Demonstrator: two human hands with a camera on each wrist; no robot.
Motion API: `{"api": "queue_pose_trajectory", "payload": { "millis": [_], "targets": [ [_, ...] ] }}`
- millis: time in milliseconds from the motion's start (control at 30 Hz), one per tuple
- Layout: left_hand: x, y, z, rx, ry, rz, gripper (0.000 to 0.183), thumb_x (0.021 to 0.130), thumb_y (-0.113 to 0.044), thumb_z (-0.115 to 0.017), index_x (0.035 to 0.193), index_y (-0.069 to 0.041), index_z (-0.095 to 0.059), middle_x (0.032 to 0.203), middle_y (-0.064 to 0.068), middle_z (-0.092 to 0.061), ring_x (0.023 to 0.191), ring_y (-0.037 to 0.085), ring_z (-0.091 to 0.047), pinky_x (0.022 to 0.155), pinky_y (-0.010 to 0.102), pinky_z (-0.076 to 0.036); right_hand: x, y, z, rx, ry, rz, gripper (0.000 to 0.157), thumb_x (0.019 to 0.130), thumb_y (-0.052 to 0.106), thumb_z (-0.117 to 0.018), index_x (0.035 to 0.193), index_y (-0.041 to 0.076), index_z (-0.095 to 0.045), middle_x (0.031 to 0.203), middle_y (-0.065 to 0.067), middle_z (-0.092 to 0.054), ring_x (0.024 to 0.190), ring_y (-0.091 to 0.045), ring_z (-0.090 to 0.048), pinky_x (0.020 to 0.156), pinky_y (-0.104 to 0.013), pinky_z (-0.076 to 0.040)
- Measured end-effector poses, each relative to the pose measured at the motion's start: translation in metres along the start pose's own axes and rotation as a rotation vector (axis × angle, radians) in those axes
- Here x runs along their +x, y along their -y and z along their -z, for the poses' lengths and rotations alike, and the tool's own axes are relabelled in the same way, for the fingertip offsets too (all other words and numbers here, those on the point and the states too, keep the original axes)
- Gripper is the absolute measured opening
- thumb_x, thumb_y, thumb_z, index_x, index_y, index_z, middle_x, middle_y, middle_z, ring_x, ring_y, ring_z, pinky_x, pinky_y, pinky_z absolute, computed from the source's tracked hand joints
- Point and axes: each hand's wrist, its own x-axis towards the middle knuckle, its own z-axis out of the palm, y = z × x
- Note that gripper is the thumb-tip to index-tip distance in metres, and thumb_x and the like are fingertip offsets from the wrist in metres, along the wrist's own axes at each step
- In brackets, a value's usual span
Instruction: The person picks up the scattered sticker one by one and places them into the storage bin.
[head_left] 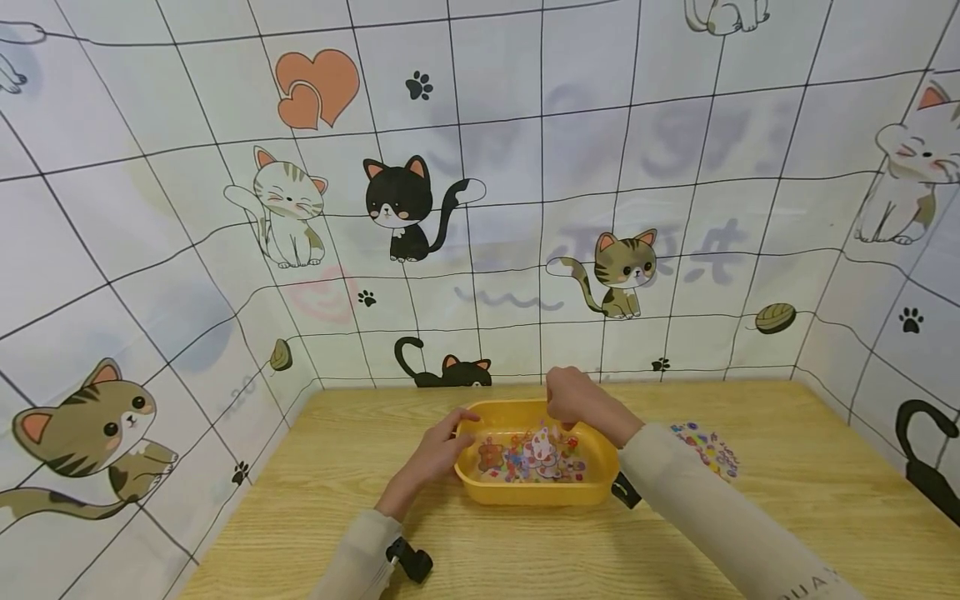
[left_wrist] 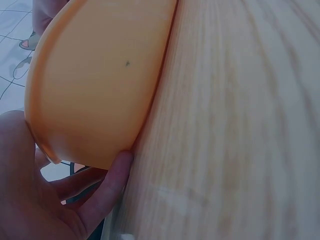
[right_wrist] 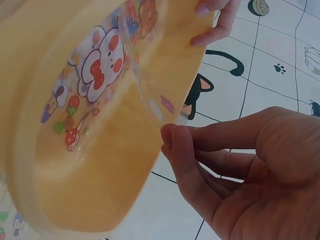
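Note:
An oval yellow plastic tub [head_left: 534, 495] stands on the wooden table. My left hand [head_left: 433, 450] grips the tub's left end; in the left wrist view its fingertips [left_wrist: 120, 162] press low on the outer wall. Over the tub's far rim, my right hand [head_left: 576, 398] pinches an edge of a clear sticker sheet [right_wrist: 102, 65] between thumb and fingers. That sheet lies partly in the tub, its pinched edge lifted. Printed on it are a white bunny with a red bow, a brown bear and several small colourful pictures.
To the right of the tub, another patch of colourful stickers [head_left: 705, 448] lies on the table [head_left: 360, 417]. A white wall covering [head_left: 510, 150] with cat drawings and grid lines surrounds the table at the back and sides. Black straps circle both wrists.

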Motion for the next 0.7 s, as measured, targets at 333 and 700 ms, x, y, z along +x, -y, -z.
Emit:
{"api": "queue_pose_trajectory", "payload": {
  "millis": [333, 700],
  "targets": [
    [-0.0003, 0.0001, 0.0000, 0.001, -0.007, 0.003, 0.030, 0.102, -0.021, -0.056, 0.132, -0.020, -0.062, 0.152, 0.010, -0.055, 0.121, 0.032, -0.059, 0.102, 0.053, -0.049, -0.0007, -0.0022, -0.0011, -0.056, 0.089, -0.055, 0.048, 0.090, -0.005, -0.054, 0.057, 0.020, -0.032, 0.048, 0.007, -0.020, 0.040, -0.010, -0.036, 0.041, -0.022, -0.029],
    [-0.0009, 0.0000, -0.0003, 0.007, 0.001, 0.002, 0.030, 0.102, -0.020, -0.056, 0.132, -0.020, -0.062, 0.154, 0.013, -0.053, 0.118, 0.032, -0.059, 0.098, 0.052, -0.051, 0.0024, -0.0059, -0.0053, -0.066, 0.135, -0.122, 0.008, 0.092, -0.002, -0.060, 0.086, 0.000, -0.065, 0.064, -0.006, -0.051, 0.046, -0.015, -0.055, 0.055, -0.030, -0.057]
  ]
}}
